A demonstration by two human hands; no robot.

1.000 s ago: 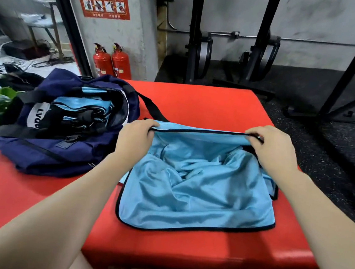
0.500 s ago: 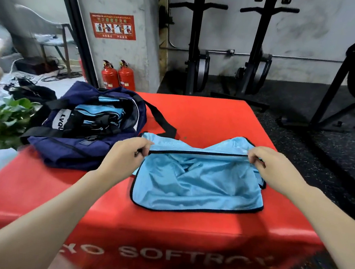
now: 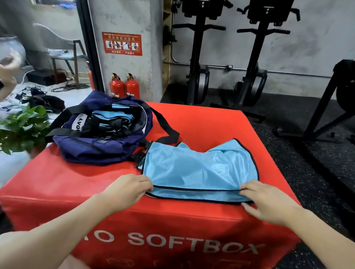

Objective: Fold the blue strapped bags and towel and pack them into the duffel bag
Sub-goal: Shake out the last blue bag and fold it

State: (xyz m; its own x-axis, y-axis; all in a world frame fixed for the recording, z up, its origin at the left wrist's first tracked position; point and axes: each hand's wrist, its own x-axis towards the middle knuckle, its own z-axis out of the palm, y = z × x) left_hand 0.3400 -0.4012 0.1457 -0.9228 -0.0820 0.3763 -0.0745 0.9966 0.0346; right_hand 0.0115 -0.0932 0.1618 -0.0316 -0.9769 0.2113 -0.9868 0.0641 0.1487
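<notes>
Blue strapped bag (image 3: pixel 199 169) mid-fold: left hand (image 3: pixel 127 189) and right hand (image 3: pixel 267 204) pinch its near edge; next, fold smaller, pack into duffel bag (image 3: pixel 105 131).

The place is a gym: two black rowing machines (image 3: pixel 200 49) stand upright at the concrete wall, floor is black rubber (image 3: pixel 320 169), and a red foam plyo box (image 3: pixel 183 243) w/ "SOFTBOX" print stands in front.

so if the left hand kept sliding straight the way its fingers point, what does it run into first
The left hand points right along the light blue bag's near edge, which it is already pinching. Pushing on, it would likely bunch that fabric, then meet the right hand at the opposite corner.
</notes>
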